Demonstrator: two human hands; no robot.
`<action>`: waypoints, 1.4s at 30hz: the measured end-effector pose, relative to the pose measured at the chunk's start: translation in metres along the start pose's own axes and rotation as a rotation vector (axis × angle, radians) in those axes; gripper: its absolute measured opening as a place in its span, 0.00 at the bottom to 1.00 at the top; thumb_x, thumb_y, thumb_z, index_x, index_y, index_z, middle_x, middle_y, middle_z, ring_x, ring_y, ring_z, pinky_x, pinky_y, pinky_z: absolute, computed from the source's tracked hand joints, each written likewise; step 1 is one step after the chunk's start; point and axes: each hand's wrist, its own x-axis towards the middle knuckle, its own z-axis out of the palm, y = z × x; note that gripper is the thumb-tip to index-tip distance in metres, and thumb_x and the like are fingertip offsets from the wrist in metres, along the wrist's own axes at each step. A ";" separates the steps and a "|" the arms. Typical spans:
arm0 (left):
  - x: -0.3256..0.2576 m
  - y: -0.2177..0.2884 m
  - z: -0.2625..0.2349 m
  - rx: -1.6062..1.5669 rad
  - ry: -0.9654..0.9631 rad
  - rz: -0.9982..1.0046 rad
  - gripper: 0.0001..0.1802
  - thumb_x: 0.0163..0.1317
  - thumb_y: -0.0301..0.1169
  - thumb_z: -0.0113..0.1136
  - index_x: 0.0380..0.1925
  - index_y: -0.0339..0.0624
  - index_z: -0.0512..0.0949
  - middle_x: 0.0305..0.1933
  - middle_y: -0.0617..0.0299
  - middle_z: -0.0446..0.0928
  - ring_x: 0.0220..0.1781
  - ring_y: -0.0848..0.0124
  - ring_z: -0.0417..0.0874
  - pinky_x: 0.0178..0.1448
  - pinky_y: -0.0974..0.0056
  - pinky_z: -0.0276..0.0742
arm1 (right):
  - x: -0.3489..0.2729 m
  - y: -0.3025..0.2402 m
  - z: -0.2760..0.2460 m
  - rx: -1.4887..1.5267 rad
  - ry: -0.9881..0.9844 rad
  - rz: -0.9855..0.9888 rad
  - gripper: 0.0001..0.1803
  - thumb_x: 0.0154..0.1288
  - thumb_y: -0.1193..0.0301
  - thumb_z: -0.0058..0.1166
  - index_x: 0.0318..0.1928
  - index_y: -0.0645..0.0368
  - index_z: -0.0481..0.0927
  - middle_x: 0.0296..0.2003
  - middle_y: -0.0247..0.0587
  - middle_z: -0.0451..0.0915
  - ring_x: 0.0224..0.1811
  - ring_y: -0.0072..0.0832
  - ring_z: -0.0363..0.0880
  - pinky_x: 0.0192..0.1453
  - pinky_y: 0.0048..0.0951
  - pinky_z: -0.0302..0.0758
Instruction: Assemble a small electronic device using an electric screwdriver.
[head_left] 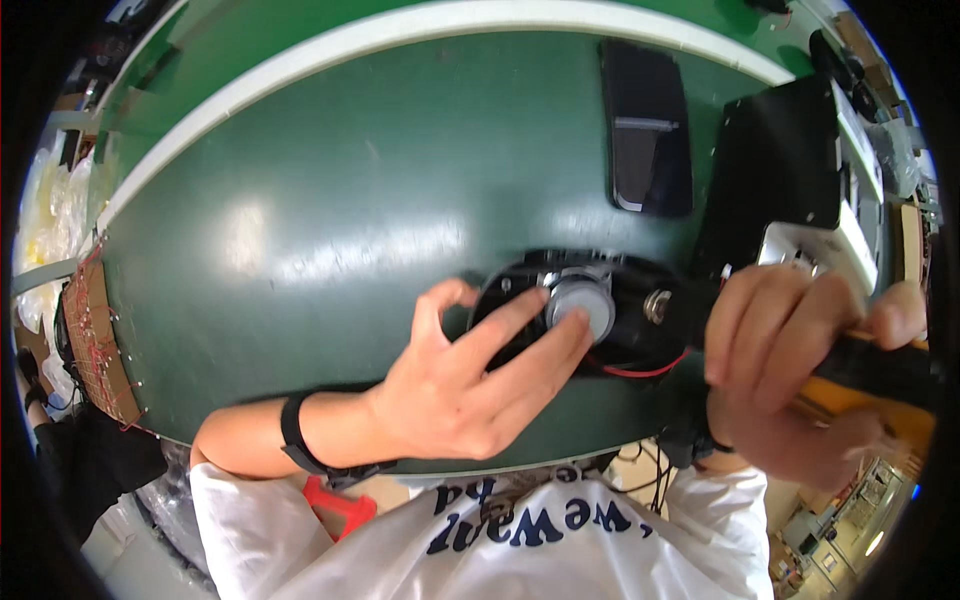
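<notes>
A black round device (625,350) with a grey round cap (582,308) and a red wire along its near edge lies on the dark green table. Over its left side, my left hand (470,375) grips it, fingertips on the cap and thumb by the left rim. My right hand (785,350) is closed around a black and yellow hand tool (850,395), blurred by motion. A dark part extends between that hand and the device; whether it belongs to the tool or the device I cannot tell.
Beyond the device lies a black phone (650,130). A black flat panel (775,160) stands to its right, beside a silvery metal piece (800,245). White edging (430,20) runs along the table's far side. At the left edge sits a brown box (100,335) with red wires.
</notes>
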 end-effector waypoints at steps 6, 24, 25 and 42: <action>0.001 0.004 0.000 0.010 0.031 -0.015 0.20 0.43 0.29 0.71 0.42 0.47 0.88 0.52 0.68 0.83 0.51 0.65 0.84 0.48 0.49 0.65 | 0.001 -0.002 0.001 0.070 0.032 -0.041 0.28 0.72 0.51 0.56 0.62 0.52 0.64 0.20 0.28 0.71 0.15 0.18 0.66 0.20 0.22 0.68; 0.001 -0.001 0.004 -0.090 0.015 -0.044 0.27 0.39 0.27 0.73 0.45 0.37 0.85 0.54 0.59 0.83 0.53 0.60 0.84 0.53 0.49 0.61 | 0.001 0.005 -0.009 0.052 -0.043 -0.061 0.30 0.72 0.51 0.57 0.64 0.52 0.63 0.20 0.29 0.71 0.15 0.19 0.67 0.20 0.22 0.69; 0.001 0.000 0.004 -0.093 0.010 -0.048 0.27 0.39 0.28 0.73 0.45 0.37 0.85 0.54 0.58 0.83 0.53 0.60 0.84 0.53 0.49 0.61 | 0.001 0.005 -0.008 0.048 -0.039 -0.056 0.30 0.72 0.51 0.57 0.64 0.52 0.63 0.20 0.29 0.71 0.15 0.19 0.67 0.20 0.22 0.69; 0.006 0.000 0.000 -0.105 -0.036 -0.049 0.29 0.42 0.33 0.79 0.48 0.38 0.85 0.54 0.58 0.83 0.55 0.56 0.84 0.56 0.50 0.63 | -0.003 -0.011 -0.020 0.060 -0.099 0.022 0.33 0.74 0.51 0.53 0.70 0.51 0.61 0.27 0.31 0.73 0.21 0.21 0.70 0.25 0.25 0.70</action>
